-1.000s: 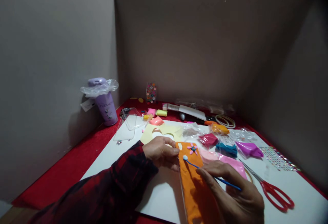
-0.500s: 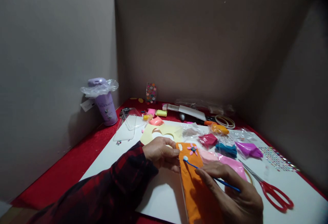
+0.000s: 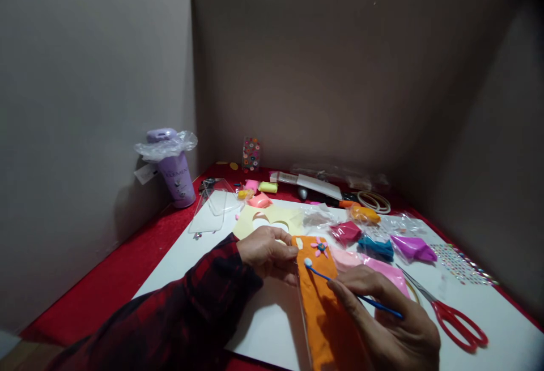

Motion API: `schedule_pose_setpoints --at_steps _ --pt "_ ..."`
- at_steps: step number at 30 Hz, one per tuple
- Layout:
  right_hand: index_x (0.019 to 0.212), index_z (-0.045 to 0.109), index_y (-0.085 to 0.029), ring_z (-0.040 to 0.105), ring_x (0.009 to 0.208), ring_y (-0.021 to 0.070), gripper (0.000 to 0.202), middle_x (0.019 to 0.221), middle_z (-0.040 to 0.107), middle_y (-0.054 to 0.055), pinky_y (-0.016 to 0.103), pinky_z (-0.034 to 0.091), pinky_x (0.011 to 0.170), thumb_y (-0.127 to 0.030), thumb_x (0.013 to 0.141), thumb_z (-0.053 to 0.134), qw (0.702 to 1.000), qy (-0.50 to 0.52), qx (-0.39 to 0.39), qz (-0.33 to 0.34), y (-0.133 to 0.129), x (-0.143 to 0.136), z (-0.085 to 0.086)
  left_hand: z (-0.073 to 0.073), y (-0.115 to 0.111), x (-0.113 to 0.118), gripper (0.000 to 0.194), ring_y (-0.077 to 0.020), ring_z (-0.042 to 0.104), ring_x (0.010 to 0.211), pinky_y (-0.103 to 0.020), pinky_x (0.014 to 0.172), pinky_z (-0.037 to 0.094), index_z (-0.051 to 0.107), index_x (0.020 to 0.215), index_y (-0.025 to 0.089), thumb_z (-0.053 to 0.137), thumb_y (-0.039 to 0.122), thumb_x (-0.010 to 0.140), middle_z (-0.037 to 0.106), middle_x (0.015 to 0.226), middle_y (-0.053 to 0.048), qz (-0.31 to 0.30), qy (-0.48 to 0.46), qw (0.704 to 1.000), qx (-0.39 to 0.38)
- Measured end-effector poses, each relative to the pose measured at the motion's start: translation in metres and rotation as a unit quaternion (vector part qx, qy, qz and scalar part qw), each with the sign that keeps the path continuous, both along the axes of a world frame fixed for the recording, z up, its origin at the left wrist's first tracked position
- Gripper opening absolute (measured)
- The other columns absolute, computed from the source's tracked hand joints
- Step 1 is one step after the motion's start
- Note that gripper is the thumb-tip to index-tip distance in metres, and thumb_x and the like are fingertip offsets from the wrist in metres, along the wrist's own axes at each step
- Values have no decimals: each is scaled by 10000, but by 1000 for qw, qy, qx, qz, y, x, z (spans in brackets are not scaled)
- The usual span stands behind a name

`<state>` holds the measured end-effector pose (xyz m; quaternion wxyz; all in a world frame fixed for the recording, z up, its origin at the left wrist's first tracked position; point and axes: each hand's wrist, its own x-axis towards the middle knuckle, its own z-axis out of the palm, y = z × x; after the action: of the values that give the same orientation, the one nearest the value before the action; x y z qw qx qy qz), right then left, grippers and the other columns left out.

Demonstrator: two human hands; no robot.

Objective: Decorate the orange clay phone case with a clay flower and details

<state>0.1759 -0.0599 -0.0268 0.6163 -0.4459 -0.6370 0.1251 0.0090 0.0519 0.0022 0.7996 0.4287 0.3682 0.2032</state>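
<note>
My left hand pinches the upper left edge of a phone case covered in orange clay. A pink clay flower with a dark blue centre sits near the case's top right, and a pale patch lies at the top left. In my right hand is a thin blue stick, gripped like a pen. At the stick's far end a small pale blue blob is over the orange surface; whether it touches I cannot tell. My right hand hides the lower right of the case.
Red-handled scissors lie at the right, beside a sheet of gems. Clay packets, among them a teal packet and a purple packet, lie behind the case. Clear phone cases and a purple tumbler are at the left.
My right hand and the stick have shifted very slightly right. The phone case and my left hand look almost unmoved.
</note>
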Motion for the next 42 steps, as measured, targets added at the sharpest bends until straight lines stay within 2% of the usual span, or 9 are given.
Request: schedule_pose_setpoints --at_steps 11,17,24,29,34,42 --pt "753 565 -186 600 670 156 129 706 603 23 268 502 597 -72 738 625 1000 -16 20 12 0 1 1 0 2 0 443 -162 618 538 -301 571 491 483 711 146 807 299 449 613 561 -18 -5 4 1000 4" --pt "755 577 -188 602 681 164 114 701 608 25 270 496 605 -95 732 639 1000 -17 20 -14 0 0 4 1 2 0 433 -168 616 522 -291 542 485 472 718 146 800 279 469 604 547 -21 -10 8 1000 2" --pt "749 566 -175 592 680 135 135 693 588 5 246 487 633 -62 729 636 999 -21 43 2 2 2 3 3 1 0 438 -167 617 518 -279 526 486 468 718 149 799 259 454 614 548 -24 -7 21 1000 -4" --pt "774 571 -173 596 700 130 151 724 601 11 238 490 656 -49 724 641 998 -34 52 -1 1 2 1 3 1 0 410 -172 621 523 -290 547 494 468 715 150 787 253 479 602 527 -17 -5 20 1000 -3" --pt "804 581 -166 608 727 147 167 775 619 33 255 506 659 -35 717 636 998 -40 56 12 -1 3 -3 2 0 0 417 -197 651 619 -318 616 507 473 731 144 791 247 483 648 651 -65 -2 -2 1000 -20" --pt "796 584 -161 619 700 161 134 762 623 44 267 519 616 -49 731 617 997 -35 63 8 0 0 2 5 -4 0 367 -197 654 646 -346 662 505 488 719 134 779 210 507 642 658 -60 -6 -27 999 -33"
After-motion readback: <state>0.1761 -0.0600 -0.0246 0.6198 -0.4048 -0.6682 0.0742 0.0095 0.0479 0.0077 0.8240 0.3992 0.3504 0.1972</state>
